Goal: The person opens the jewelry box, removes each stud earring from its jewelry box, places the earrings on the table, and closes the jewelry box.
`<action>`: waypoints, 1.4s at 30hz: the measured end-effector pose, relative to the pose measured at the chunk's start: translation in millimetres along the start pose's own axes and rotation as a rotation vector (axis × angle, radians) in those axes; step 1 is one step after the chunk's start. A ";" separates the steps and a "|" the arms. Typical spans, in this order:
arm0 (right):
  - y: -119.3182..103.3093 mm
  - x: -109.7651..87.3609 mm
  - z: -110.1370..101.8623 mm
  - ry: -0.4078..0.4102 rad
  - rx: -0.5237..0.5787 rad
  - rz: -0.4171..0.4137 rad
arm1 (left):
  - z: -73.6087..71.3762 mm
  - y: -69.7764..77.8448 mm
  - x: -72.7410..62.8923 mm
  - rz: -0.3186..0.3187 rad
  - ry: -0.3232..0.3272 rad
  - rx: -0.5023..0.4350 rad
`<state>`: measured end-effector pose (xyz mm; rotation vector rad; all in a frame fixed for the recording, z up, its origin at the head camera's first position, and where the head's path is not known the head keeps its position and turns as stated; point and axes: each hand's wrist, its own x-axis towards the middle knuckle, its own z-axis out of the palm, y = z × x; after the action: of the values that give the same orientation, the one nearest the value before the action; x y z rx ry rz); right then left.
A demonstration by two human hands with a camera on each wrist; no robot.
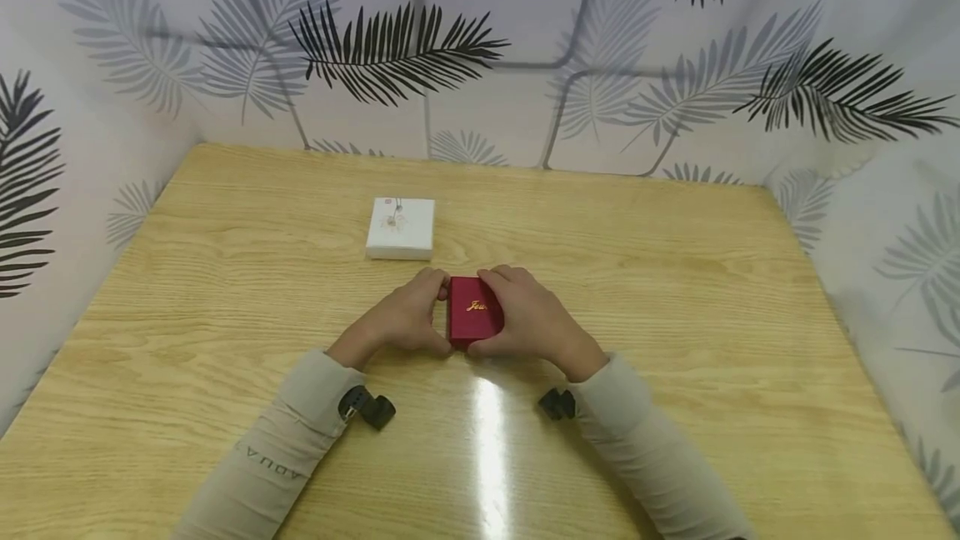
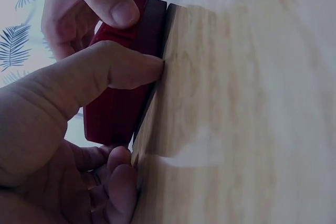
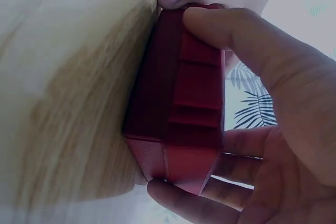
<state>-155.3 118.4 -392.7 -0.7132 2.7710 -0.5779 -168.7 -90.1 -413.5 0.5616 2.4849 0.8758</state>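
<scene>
One red box (image 1: 467, 317), closed and held from both sides

We find the red box near the middle of the table (image 1: 675, 273), gold lettering (image 1: 476, 306) uppermost and, as it appears, its base resting there. At three o'clock, the right hand (image 1: 531, 319) is clamped on it, thumb at the near side by a folded, ribbon-like trim (image 3: 195, 116), fingers round the far side. At nine o'clock, the left hand (image 1: 405, 319) grips it more lightly, we judge, with its thumb against the near left corner and fingers curled by the left side. We judge the grip to be in place and little more: the lid (image 3: 194, 161) looks seated, and any parting or lifting is not yet done. Beyond, toward half past ten, a white box (image 1: 401, 230) lies apart, untouched. At twelve o'clock hangs a leaf-patterned backdrop (image 1: 480, 127).
</scene>
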 end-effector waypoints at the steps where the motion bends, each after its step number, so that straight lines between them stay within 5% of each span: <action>1: -0.5 0.4 -0.1 0.005 -0.004 -0.004 | -0.2 0.8 -0.9 0.000 0.003 0.005; 42: -2.3 -1.2 -6.2 0.037 -0.092 0.003 | -0.8 1.3 -3.1 0.034 0.025 0.057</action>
<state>-155.2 119.2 -386.1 -0.7248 2.8484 -0.4711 -166.3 -91.1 -411.3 0.6178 2.5364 0.8325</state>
